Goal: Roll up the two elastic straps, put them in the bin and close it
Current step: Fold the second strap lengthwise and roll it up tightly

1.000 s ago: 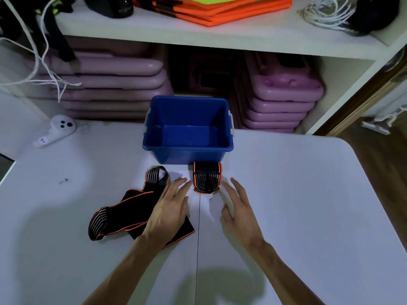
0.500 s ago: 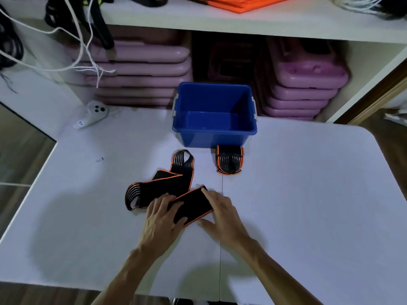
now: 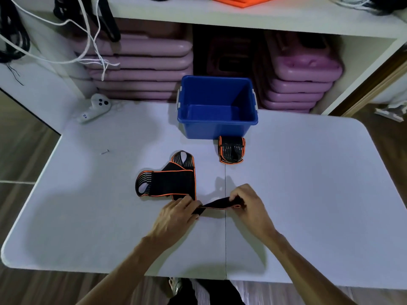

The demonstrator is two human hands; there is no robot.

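Observation:
An open blue bin [image 3: 217,123] stands at the far middle of the white table [image 3: 308,194], with nothing inside. A rolled black-and-orange strap [image 3: 231,149] lies just in front of the bin. The second strap [image 3: 169,181] lies unrolled and folded over itself left of centre. Its near end is lifted off the table and stretched between my hands. My left hand [image 3: 176,215] pinches it on the left, and my right hand [image 3: 251,204] grips the tip on the right. No lid is in view.
A white handheld controller [image 3: 94,107] lies at the table's far left corner, and a small screw [image 3: 105,152] sits nearer. Behind the table a shelf holds stacked pink cases [image 3: 141,67] and hanging white cords [image 3: 92,40]. The table's front edge is close to my body.
My hands left the rolled strap by the bin, came back to the unrolled strap, took hold of its near end and lifted it. The camera view pulled back and tilted down.

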